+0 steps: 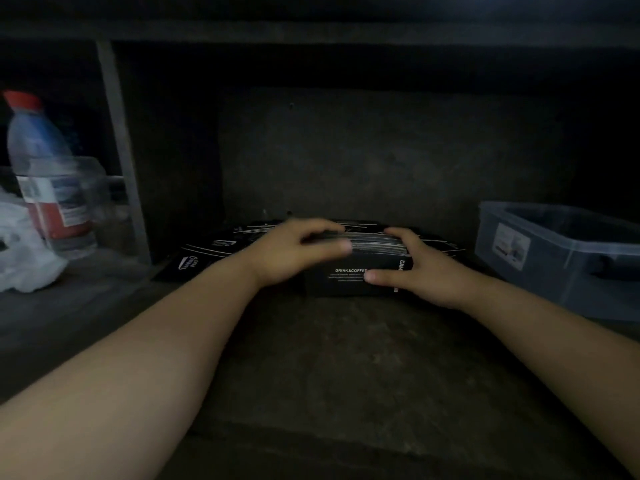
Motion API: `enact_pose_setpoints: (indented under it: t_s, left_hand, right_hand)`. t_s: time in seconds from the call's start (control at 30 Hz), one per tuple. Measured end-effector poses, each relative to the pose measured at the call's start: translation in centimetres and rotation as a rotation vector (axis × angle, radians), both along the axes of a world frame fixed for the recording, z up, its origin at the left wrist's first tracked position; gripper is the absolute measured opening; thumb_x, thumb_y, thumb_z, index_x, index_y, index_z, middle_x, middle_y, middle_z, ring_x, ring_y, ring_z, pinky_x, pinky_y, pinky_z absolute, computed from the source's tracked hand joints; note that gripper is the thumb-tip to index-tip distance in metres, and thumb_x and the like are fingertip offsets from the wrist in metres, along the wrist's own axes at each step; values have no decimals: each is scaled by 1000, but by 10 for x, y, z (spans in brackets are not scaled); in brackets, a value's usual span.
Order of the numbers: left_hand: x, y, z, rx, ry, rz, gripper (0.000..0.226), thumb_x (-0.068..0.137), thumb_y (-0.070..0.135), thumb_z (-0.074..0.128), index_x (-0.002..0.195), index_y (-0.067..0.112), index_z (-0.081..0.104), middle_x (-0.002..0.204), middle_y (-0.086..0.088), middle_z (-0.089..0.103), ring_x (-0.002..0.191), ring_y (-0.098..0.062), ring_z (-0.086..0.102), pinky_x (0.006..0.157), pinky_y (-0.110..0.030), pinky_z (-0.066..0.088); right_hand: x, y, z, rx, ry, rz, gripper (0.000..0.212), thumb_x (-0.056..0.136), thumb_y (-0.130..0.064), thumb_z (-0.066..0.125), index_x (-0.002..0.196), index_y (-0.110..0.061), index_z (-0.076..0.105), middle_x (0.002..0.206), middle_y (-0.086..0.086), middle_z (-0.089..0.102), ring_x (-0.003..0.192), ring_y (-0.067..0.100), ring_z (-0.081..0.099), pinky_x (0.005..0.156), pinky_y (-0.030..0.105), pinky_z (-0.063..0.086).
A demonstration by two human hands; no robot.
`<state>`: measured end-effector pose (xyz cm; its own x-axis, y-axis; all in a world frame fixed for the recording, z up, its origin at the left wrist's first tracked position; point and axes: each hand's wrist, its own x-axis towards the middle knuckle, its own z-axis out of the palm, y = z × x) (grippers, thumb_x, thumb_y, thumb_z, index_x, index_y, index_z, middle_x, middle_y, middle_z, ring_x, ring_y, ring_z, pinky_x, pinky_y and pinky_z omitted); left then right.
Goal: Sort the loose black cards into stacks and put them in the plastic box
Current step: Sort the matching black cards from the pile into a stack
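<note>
Now, both of your grips are curled on the same stack of black cards (374, 242) at the centre of the frame. The left grip (294, 251) wraps over its top edge, and the right grip (426, 268) pinches its right end with the thumb on the printed face. More loose cards (214, 247) lie fanned on the worktop (346, 358) behind and to the left of the stack. The plastic box (540, 271) sits at the right edge of the frame, well apart from the cards. They look thin, light and glossy, so I judge the stack will shear and slide if you squeeze only its faces. Press in from the two short ends, keep a thumb across the front, and square the edges before lifting.
</note>
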<state>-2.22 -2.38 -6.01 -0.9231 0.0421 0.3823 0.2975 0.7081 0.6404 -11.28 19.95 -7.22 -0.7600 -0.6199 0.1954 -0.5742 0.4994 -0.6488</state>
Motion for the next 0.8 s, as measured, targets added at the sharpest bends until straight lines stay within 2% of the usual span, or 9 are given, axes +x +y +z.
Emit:
enact_pose_setpoints:
  t_s: [0.07, 0.1, 0.2, 0.27, 0.37, 0.5, 0.57, 0.67, 0.8]
  left_hand:
    - [-2, -15, 7, 235, 130, 186, 32, 91, 50, 61, 118, 33, 66, 115, 15, 66, 109, 0, 60, 102, -27, 43]
    - [-5, -28, 7, 233, 121, 354, 41, 91, 52, 60, 126, 30, 62, 123, 9, 63, 116, -8, 58, 103, -29, 42]
    - [-7, -69, -8, -195, -436, 698, 110, 60, 88, 58, 151, 33, 31, 159, -10, 30, 143, -33, 32, 118, -46, 27]
    - [-6, -75, -13, -278, -600, 698, 121, 58, 87, 62, 156, 29, 20, 163, -11, 19, 147, -34, 24, 120, -44, 23]
    - [-7, -71, -7, -315, -410, 694, 78, 84, 56, 67, 147, 17, 42, 151, -8, 44, 135, -28, 44, 111, -36, 37]
    - [-4, -70, -3, -356, -344, 714, 49, 88, 43, 69, 130, 20, 60, 131, -6, 60, 117, -25, 57, 99, -34, 46]
    - [-2, -72, 0, -251, -241, 695, 38, 89, 32, 69, 125, 18, 65, 123, -7, 65, 108, -22, 60, 88, -29, 46]
    - [9, -67, 10, -26, 127, 717, 21, 91, 18, 66, 111, 15, 70, 103, -2, 68, 93, -17, 61, 78, -25, 41]
    - [13, -53, 16, 148, 437, 608, 3, 93, 20, 66, 89, 19, 66, 79, 8, 64, 71, -5, 59, 61, -20, 42]
  right_hand:
    - [-1, 3, 0, 0, -13, 3, 97, 72, -53, 78, 151, -31, 26, 133, -11, 51, 116, 6, 52, 98, 21, 39]
    - [-1, 3, 0, -1, -15, -3, 96, 71, -54, 78, 150, -33, 27, 133, -11, 52, 116, 7, 53, 101, 24, 40]
    - [-1, 3, 0, -2, -20, -8, 100, 60, -63, 77, 145, -36, 32, 131, -11, 55, 115, 8, 57, 104, 30, 44]
    - [-2, 3, 0, -8, -16, -1, 102, 55, -66, 76, 143, -36, 34, 130, -11, 57, 112, 7, 58, 102, 29, 44]
    - [-4, 5, 1, -14, -20, 3, 102, 55, -65, 76, 144, -34, 36, 130, -11, 58, 115, 6, 56, 103, 28, 42]
    - [-7, 8, 2, -2, -40, 30, 89, 69, -55, 78, 145, -36, 35, 132, -13, 55, 117, 6, 55, 106, 29, 41]
    - [-8, 9, 3, -10, -35, 40, 87, 69, -55, 78, 144, -38, 37, 130, -14, 56, 114, 2, 55, 100, 23, 41]
    - [-9, 10, 5, -14, -38, 46, 92, 62, -59, 77, 143, -38, 38, 128, -16, 56, 111, -2, 54, 91, 17, 40]
    - [-9, 10, 4, -44, -41, 34, 96, 57, -59, 79, 141, -36, 41, 127, -15, 57, 113, 1, 55, 94, 20, 41]
